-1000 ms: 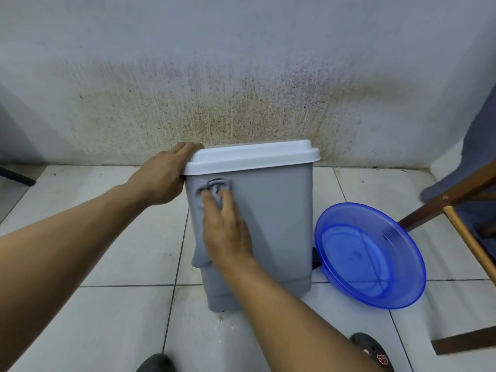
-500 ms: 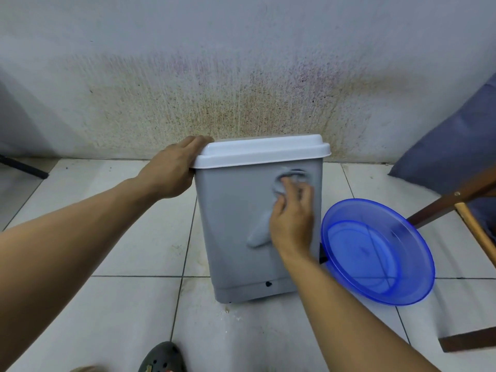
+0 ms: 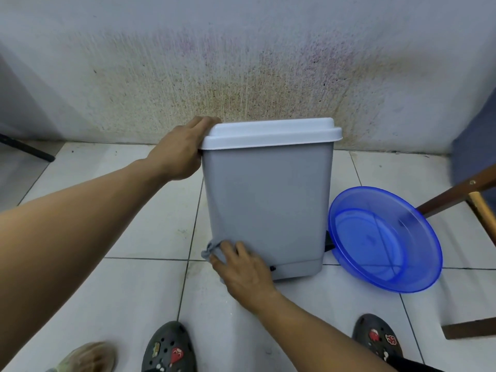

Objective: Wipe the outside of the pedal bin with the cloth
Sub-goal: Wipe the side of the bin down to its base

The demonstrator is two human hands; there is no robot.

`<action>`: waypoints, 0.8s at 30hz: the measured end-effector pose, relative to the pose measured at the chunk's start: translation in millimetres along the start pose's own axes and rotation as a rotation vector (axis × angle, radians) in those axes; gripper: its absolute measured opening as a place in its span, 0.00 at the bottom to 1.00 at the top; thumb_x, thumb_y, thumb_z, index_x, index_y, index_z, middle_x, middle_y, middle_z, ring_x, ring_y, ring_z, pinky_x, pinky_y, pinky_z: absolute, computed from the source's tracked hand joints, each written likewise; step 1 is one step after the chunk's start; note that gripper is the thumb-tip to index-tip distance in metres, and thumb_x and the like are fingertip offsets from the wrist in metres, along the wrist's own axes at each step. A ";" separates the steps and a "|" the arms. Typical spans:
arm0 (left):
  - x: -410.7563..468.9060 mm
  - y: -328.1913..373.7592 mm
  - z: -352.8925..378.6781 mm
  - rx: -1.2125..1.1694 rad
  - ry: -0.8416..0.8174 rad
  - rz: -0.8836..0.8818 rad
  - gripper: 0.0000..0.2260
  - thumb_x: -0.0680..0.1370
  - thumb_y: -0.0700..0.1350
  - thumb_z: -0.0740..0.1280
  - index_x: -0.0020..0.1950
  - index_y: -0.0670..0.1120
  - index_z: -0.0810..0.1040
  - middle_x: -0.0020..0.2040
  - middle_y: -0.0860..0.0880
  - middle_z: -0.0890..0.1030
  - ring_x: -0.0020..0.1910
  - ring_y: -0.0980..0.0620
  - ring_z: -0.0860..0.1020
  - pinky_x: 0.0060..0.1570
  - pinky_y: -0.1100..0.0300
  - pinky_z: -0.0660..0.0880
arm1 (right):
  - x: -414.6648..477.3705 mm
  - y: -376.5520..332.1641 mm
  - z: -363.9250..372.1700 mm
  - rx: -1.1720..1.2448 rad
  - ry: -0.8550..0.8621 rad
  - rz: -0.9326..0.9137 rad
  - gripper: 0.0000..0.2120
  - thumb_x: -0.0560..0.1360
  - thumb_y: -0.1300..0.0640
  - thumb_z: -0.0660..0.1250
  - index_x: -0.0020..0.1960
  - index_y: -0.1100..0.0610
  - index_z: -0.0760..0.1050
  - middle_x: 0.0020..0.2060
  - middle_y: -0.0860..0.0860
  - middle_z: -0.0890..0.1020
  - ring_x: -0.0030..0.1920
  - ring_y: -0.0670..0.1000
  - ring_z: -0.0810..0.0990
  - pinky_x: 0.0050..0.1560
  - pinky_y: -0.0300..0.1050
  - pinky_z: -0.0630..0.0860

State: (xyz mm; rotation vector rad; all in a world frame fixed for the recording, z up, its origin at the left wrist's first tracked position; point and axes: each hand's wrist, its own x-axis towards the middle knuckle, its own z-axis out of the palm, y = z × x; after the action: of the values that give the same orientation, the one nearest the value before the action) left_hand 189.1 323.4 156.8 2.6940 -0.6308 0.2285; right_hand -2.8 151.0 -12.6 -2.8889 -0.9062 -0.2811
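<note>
Cloth (image 3: 211, 249) mostly under right hand (image 3: 247, 273) — pedal (image 3: 329, 241) half-hidden.

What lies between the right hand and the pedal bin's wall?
In the head view, the grey cloth, which the right hand holds against the pedal bin low down.

Floor: white glazed tiles (image 3: 150, 216) with dark grout lines, speckled with grit near the wall ahead of you.
Centre: grey plastic pedal bin (image 3: 265, 205) with a white lid, standing on its base.
Right: translucent blue round plastic basin (image 3: 383, 237), tilted, just beside the bin.
Nearest you: your dark perforated clogs (image 3: 169, 347).
</note>
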 end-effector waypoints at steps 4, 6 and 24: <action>-0.6 -1.4 -0.9 -0.019 0.011 0.010 0.33 0.71 0.32 0.62 0.74 0.54 0.66 0.70 0.49 0.73 0.58 0.36 0.76 0.53 0.43 0.74 | -29.1 -2.7 10.6 -0.018 -0.070 -0.019 0.21 0.69 0.61 0.61 0.59 0.48 0.78 0.56 0.52 0.77 0.44 0.54 0.75 0.34 0.43 0.72; -1.1 -1.9 -0.2 -0.011 0.016 0.015 0.34 0.71 0.31 0.62 0.74 0.54 0.66 0.70 0.49 0.73 0.58 0.36 0.76 0.53 0.44 0.74 | -40.6 4.6 12.3 -0.020 -0.069 -0.012 0.19 0.70 0.62 0.59 0.56 0.48 0.79 0.54 0.52 0.78 0.43 0.53 0.76 0.32 0.43 0.70; 0.3 -4.2 0.7 0.011 0.008 0.022 0.33 0.72 0.32 0.65 0.74 0.55 0.66 0.69 0.48 0.74 0.59 0.35 0.77 0.54 0.42 0.75 | -99.3 113.4 -10.0 0.470 0.408 1.045 0.17 0.71 0.68 0.68 0.55 0.52 0.73 0.55 0.50 0.70 0.43 0.55 0.77 0.37 0.48 0.74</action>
State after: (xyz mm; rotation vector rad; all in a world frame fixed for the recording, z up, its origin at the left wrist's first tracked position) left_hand 191.4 326.6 155.0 2.6962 -0.6582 0.2490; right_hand -19.2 1.5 -27.8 -2.3171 0.5448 -0.4321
